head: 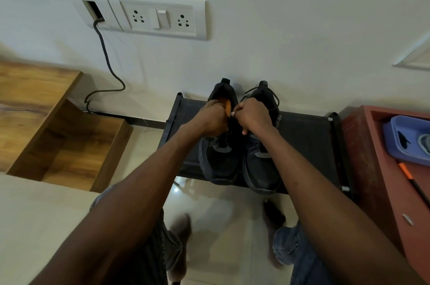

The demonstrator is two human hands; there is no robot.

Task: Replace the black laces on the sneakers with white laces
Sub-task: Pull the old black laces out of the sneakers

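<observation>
Black sneakers sat side by side on a low black shoe rack against the wall, toes toward the person. Left sneaker had its orange insole exposed; right sneaker had a black lace looped loose near the heel. Left hand was curled at the left sneaker's opening, gripping its collar. Right hand was clenched over the gap between the shoes; what it held couldn't be told. Switch panel on wall above, blue tray at right.
</observation>
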